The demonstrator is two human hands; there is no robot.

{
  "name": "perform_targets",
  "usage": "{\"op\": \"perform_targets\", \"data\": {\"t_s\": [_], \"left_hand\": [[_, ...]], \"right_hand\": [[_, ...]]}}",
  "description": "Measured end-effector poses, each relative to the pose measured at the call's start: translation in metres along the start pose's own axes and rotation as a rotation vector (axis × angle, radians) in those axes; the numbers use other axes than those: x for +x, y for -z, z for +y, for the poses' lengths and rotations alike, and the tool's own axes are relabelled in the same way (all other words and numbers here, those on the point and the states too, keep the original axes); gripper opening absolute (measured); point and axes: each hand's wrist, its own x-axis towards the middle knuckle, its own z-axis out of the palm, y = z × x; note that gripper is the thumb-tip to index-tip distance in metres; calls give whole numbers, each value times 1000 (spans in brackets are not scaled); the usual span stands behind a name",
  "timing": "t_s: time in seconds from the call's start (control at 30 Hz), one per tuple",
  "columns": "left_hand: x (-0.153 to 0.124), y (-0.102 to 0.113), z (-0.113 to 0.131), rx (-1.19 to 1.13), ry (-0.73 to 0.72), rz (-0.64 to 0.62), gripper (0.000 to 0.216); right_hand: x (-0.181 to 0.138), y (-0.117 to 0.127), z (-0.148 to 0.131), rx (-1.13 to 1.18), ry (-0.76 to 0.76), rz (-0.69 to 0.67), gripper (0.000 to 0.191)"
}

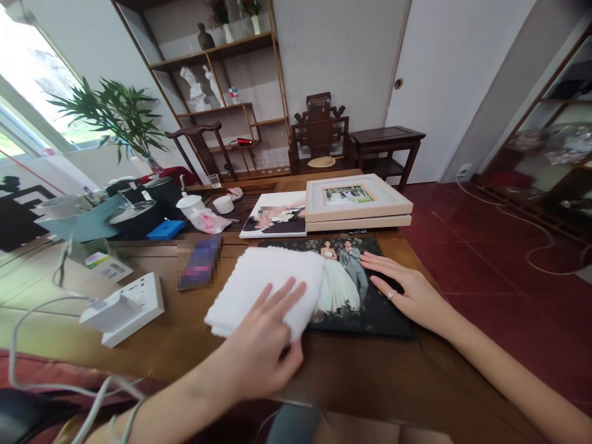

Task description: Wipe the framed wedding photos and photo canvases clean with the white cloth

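Table (351, 364) near red floor (485, 265); left hand (268, 342), seemingly spread, on cloth (250, 287); right hand (414, 296) spread.

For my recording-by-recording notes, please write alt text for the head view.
A person's left hand lies on a folded white towel covering the left part of a dark couple photo, while the right hand rests at the photo's right side. Stacked frames lie behind it on the wooden table.
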Motion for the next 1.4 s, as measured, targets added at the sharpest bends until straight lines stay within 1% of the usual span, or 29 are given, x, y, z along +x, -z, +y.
{"op": "perform_targets", "data": {"t_s": [0.07,0.13,0.23,0.3,0.47,0.57,0.63,0.7,0.8,0.83,0.9,0.97,1.0,1.07,1.13,1.27,1.4], "left_hand": [[-18,-4,16,-31,-25,60,23],[-29,-8,24,-50,-36,116,22],[-27,-13,20,-64,-30,180,26],[-14,-14,9,-55,-3,172,30],[35,-11,-31,18,77,53,31],[58,-9,-49,59,105,49,35],[64,-8,-52,72,121,61,37],[60,-7,-44,74,128,58,35],[38,-8,-15,48,97,40,29],[28,-10,-2,31,71,44,28],[7,-13,22,-2,-2,94,24],[-7,-17,40,-16,-71,126,20],[-11,-18,44,-17,-92,138,19],[-10,-19,45,-12,-93,144,20],[1,-17,36,-5,-49,116,22],[41,-9,5,30,84,16,29],[78,-8,-21,48,113,-12,39]], "right_hand": [[0,0,0,-4,0,-8,33],[0,1,-1,-4,0,-11,33],[0,1,-1,3,1,-1,33],[0,1,-1,4,2,3,33],[0,1,0,-1,0,-3,31],[1,1,1,-3,12,-5,31],[1,1,0,3,18,10,31],[1,0,0,8,21,20,32],[1,0,0,8,21,13,32],[1,0,0,6,21,13,32],[1,-1,1,5,19,16,32],[1,-1,1,4,21,16,32],[1,-1,2,3,23,11,32],[1,0,2,1,26,4,32],[1,0,2,-2,23,0,31],[1,0,1,-6,16,-5,31],[1,1,1,-8,17,-16,31]]}}
